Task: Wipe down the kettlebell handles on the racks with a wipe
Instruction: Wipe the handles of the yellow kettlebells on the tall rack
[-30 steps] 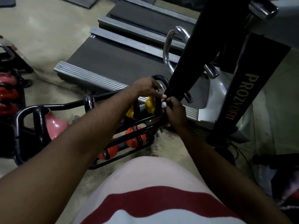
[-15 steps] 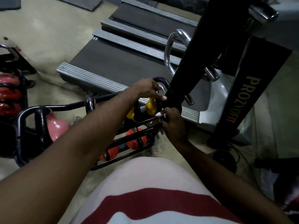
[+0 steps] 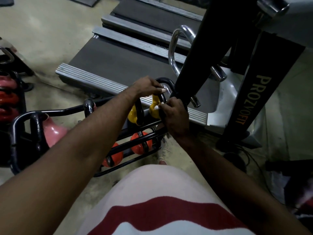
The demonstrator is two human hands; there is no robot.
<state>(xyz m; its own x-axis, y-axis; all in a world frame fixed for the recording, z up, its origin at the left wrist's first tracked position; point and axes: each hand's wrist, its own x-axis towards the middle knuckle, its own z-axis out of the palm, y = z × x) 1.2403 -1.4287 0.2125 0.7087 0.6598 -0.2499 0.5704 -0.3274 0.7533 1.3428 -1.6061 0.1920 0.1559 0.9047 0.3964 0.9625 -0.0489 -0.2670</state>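
Two yellow kettlebells (image 3: 154, 110) (image 3: 132, 114) with black handles stand on the top tier of a black rack (image 3: 55, 111). My left hand (image 3: 147, 87) holds the top of the right-hand kettlebell's handle (image 3: 163, 98). My right hand (image 3: 176, 114) is curled round the side of that handle. It pinches a small white wipe (image 3: 156, 107) against the handle, and most of the wipe is hidden under the fingers.
Orange kettlebells (image 3: 141, 145) sit on the lower tier and a pink one (image 3: 52, 131) at the left end. Red kettlebells (image 3: 7, 97) fill another rack at far left. A treadmill (image 3: 118, 60) and its black upright (image 3: 199, 53) stand close behind the rack.
My right hand slid down the handle with the wipe, then back up and to the left. My left hand stayed at the top of the handle.
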